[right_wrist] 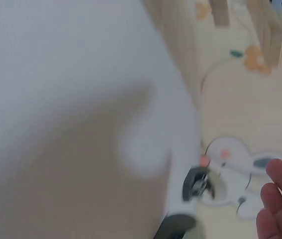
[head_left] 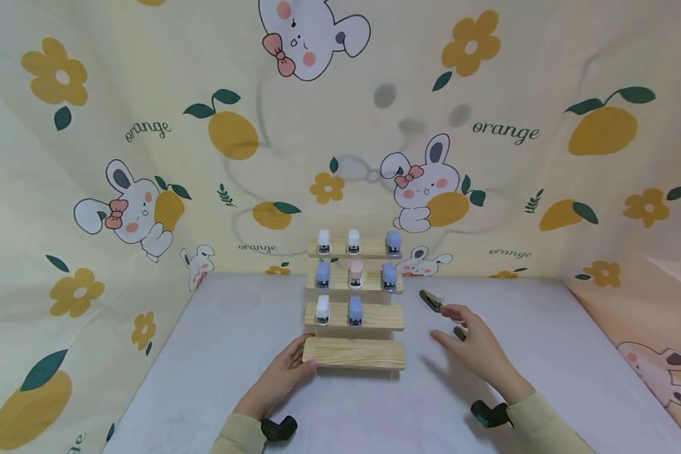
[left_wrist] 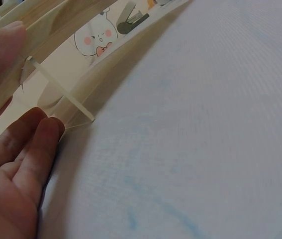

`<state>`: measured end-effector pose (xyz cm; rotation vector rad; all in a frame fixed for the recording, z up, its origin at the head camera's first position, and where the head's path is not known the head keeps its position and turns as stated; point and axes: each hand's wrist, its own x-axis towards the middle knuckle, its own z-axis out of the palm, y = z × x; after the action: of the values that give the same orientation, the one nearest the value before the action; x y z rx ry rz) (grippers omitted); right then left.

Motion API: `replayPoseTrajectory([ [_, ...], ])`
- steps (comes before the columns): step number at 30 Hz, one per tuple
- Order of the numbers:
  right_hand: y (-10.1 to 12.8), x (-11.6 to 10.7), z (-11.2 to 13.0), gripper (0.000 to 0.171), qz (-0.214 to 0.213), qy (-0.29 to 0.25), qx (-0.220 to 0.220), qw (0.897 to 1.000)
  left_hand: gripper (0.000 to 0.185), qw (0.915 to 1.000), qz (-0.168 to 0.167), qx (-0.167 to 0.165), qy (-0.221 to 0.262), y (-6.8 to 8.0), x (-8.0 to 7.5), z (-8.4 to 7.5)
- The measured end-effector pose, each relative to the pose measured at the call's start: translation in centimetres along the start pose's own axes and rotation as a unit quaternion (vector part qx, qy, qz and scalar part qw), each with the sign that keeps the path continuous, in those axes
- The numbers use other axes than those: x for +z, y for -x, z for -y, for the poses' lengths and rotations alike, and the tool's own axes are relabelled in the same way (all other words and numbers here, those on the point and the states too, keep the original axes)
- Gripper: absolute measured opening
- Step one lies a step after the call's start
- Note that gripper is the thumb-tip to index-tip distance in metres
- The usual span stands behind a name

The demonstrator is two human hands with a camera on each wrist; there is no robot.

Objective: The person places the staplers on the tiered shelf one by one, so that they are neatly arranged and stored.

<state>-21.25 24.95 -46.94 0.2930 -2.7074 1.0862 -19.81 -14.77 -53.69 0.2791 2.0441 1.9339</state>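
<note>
Left hand point(head_left: 280, 378) rests at the left end of the stepped wooden rack's point(head_left: 354, 353) bottom step, fingers relaxed against it, holding nothing. Right hand point(head_left: 473, 343) hovers right of the rack, fingers spread, beside two dark mini staplers point(head_left: 430, 301); eight pastel mini staplers point(head_left: 355, 311) fill the upper steps. Backdrop point(head_left: 505, 132) reads "orange".

- Cream cartoon cloth point(head_left: 147, 94), printed with rabbits and oranges, hangs beyond and beside the hands.
- A pale grey tabletop point(head_left: 215, 353) lies beneath them.
</note>
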Motion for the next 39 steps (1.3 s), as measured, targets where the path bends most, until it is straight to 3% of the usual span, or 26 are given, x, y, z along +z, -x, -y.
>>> replayPoseTrajectory([
  [11, 0.3, -1.3, -3.3, 0.077, 0.034, 0.015, 0.052, 0.998, 0.069, 0.9998, -0.002, 0.0, -0.022, -0.2, 0.1, -0.1],
  [28, 0.4, -1.5, -5.4, 0.077, 0.055, 0.024, 0.091, 0.994, 0.069, 0.9999, -0.007, 0.0, -0.016, -0.1, 0.1, -0.1],
  [39, 0.5, -0.5, -6.4, 0.07, 0.067, 0.051, 0.083, 0.993, 0.068, 0.9999, -0.009, -0.002, -0.014, 0.1, 0.1, -0.1],
])
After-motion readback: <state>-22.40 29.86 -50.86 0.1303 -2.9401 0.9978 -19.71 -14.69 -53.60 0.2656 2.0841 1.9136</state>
